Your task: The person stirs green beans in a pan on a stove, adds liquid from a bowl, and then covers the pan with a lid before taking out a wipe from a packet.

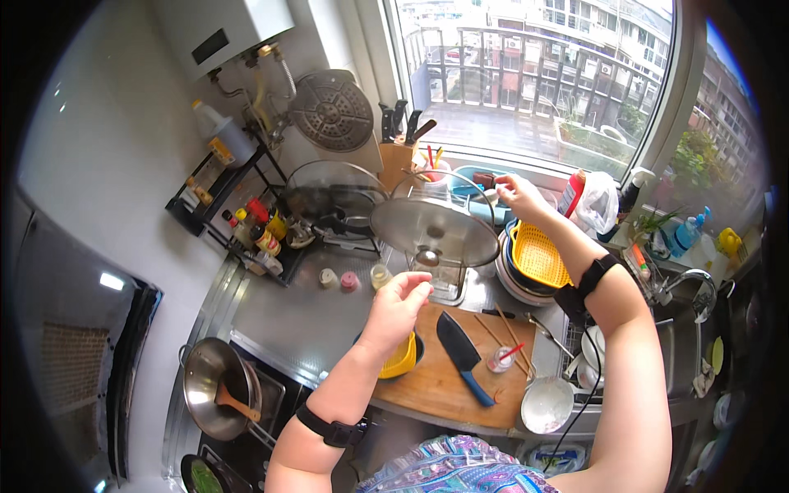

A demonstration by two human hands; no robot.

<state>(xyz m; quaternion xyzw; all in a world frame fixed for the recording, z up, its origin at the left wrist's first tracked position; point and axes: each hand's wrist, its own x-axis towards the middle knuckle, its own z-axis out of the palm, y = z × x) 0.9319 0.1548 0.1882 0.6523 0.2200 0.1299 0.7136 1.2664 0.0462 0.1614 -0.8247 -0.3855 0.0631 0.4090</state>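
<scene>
My left hand (391,314) hovers over the left end of a wooden cutting board (425,394), thumb and fingertips close together; nothing shows in it. Below it, a small yellow basket (400,362) in a dark bowl is partly covered by my wrist. My right hand (521,196) reaches toward the window, its bent fingers beside a light-blue bin (468,175); whether they hold something is unclear. Between my hands stands a tilted glass pot lid (441,225). A black-bladed knife (459,345), a small glass jar (499,359) with a red-handled utensil, and wooden chopsticks (508,333) lie on the board.
A yellow colander (539,252) tops stacked basins by my right forearm. A white bowl (547,403) sits at the board's right corner. A wok (216,388) holding a wooden spatula stands on the stove at left. Knives fill a block (397,154) by the window; a faucet (690,280) is right.
</scene>
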